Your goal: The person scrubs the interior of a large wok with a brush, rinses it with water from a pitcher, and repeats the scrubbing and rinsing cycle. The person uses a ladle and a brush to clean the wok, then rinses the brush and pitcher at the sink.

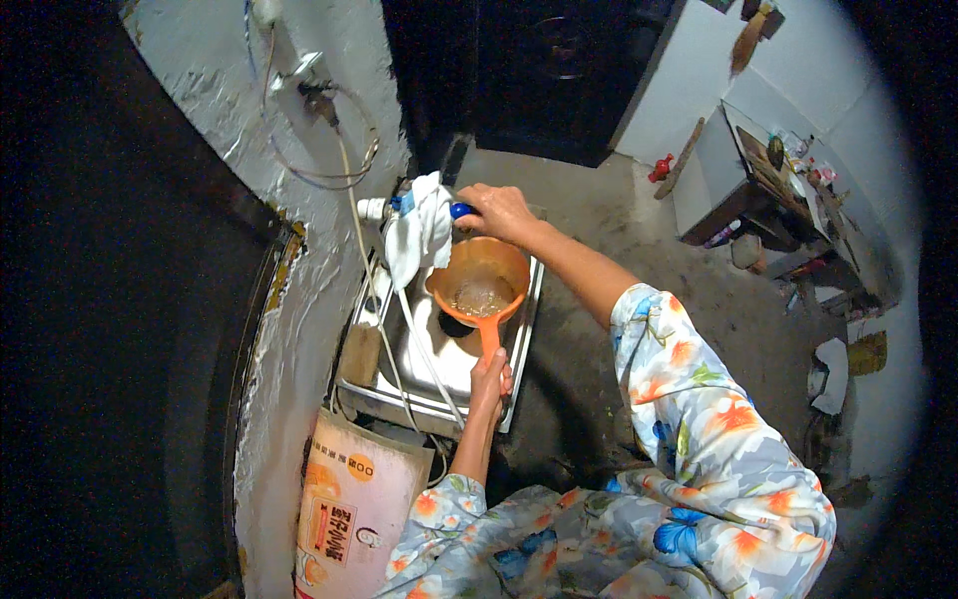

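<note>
An orange plastic dipper [509, 258] with water in its bowl is held over a stainless steel sink [404, 352]. My left hand [488, 383] is closed around the dipper's handle. Beyond the bowl, my right hand [500, 210] grips a blue tap handle [460, 210]. A white cloth [420, 224] hangs over the tap's body beside that hand and hides much of it. The dipper covers part of the sink's drain opening [455, 325].
Cables [350, 165] run down the rough plaster wall [292, 374] and across the sink's left side. A pink printed cardboard box [374, 494] stands against the wall near me. To the right, a cluttered table [718, 180] stands on the floor, and a dark door [539, 82] is at the back.
</note>
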The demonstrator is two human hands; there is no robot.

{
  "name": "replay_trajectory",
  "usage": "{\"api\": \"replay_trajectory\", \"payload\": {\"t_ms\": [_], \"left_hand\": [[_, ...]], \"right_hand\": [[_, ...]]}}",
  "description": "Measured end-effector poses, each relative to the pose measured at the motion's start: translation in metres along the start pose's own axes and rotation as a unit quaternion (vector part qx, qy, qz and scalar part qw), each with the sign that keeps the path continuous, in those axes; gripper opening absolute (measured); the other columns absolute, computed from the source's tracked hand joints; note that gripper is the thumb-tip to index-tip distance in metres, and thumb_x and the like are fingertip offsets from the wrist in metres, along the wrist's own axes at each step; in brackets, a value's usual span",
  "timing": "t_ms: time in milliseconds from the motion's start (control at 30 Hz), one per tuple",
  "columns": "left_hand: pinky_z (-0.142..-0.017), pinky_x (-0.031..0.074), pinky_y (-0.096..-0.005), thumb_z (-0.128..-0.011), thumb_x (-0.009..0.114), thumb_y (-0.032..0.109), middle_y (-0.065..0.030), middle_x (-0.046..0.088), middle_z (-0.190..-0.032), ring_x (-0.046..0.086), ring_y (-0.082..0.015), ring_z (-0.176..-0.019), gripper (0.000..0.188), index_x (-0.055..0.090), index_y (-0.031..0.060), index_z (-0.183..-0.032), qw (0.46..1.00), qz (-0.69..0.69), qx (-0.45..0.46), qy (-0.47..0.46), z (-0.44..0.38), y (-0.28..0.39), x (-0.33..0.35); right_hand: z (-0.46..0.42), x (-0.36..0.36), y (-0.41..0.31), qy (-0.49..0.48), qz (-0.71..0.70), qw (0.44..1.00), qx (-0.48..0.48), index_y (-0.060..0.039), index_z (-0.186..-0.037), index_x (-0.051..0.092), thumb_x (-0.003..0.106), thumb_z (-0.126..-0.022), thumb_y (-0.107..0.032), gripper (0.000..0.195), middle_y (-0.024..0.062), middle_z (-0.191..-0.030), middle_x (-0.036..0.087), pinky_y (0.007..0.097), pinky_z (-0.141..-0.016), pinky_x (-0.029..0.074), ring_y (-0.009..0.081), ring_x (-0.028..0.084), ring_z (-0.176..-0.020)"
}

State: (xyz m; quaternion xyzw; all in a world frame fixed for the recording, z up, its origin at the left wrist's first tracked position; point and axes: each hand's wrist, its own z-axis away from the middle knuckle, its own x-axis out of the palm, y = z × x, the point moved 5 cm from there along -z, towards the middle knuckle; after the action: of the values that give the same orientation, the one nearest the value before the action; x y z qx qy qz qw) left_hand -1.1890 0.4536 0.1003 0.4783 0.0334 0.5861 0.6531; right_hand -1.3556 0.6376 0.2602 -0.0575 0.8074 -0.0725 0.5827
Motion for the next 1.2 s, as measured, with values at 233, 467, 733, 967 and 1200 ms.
{"api": "replay_trajectory", "payload": {"t_ms": [233,467,733,967,1200], "left_hand": [[-0.034,0.028,-0.019,-0.088,0.056,0.026,0.0027,0.044,-0.057,0.036,-0.0054,-0.039,0.019,0.049,0.0089,-0.089,1.0,0.023,-0.005,-0.004,0.0,-0.016,-0.009],[-0.035,0.032,-0.0197,-0.088,0.055,0.03,0.0018,0.045,-0.058,0.04,-0.0061,-0.04,0.024,0.048,0.0072,-0.087,1.0,0.01,0.007,-0.012,0.005,-0.029,-0.011],[-0.036,0.033,-0.0223,-0.088,0.055,0.027,0.0005,0.044,-0.057,0.04,-0.0072,-0.041,0.022,0.047,0.0061,-0.086,0.999,-0.03,-0.027,-0.001,0.008,-0.055,-0.027],[-0.035,0.032,-0.0237,-0.088,0.054,0.025,0.0005,0.044,-0.057,0.04,-0.0088,-0.04,0.021,0.045,0.0075,-0.081,0.999,-0.013,-0.045,0.021,0.013,-0.072,-0.037],[-0.069,0.042,-0.0319,-0.09,0.047,0.025,-0.0081,0.053,-0.096,0.051,-0.018,-0.08,0.03,0.047,0.0038,-0.112,0.999,-0.018,-0.033,0.036,-0.014,-0.118,-0.053]], "right_hand": [[0.009,0.005,0.001,0.019,-0.062,0.995,0.073,-0.0145,-0.099,0.06,0.064,-0.073,-0.045,0.04,0.011,-0.089,0.064,0.0425,-0.067,0.048,0.0308,0.061,-0.083],[0.059,-0.007,-0.027,0.153,-0.12,0.967,0.168,-0.0077,-0.102,0.058,0.06,-0.079,-0.024,0.028,0.0114,-0.097,0.059,0.0407,-0.07,0.048,0.0314,0.059,-0.086],[0.101,0.002,-0.028,0.138,-0.129,0.97,0.154,-0.0099,-0.099,0.058,0.058,-0.08,-0.015,0.02,0.0114,-0.088,0.06,0.0391,-0.067,0.048,0.0289,0.06,-0.08],[0.116,0.121,-0.106,-0.296,-0.366,0.881,0.044,-0.0021,-0.08,0.062,0.05,-0.082,-0.013,0.016,0.012,-0.067,0.061,0.032,-0.049,0.046,0.0232,0.057,-0.053],[0.113,0.294,-0.15,-0.333,-0.582,0.577,0.466,-0.004,-0.074,0.057,0.058,-0.084,-0.017,0.016,0.0023,-0.056,0.05,0.0244,-0.035,0.036,0.0106,0.042,-0.04]]}}
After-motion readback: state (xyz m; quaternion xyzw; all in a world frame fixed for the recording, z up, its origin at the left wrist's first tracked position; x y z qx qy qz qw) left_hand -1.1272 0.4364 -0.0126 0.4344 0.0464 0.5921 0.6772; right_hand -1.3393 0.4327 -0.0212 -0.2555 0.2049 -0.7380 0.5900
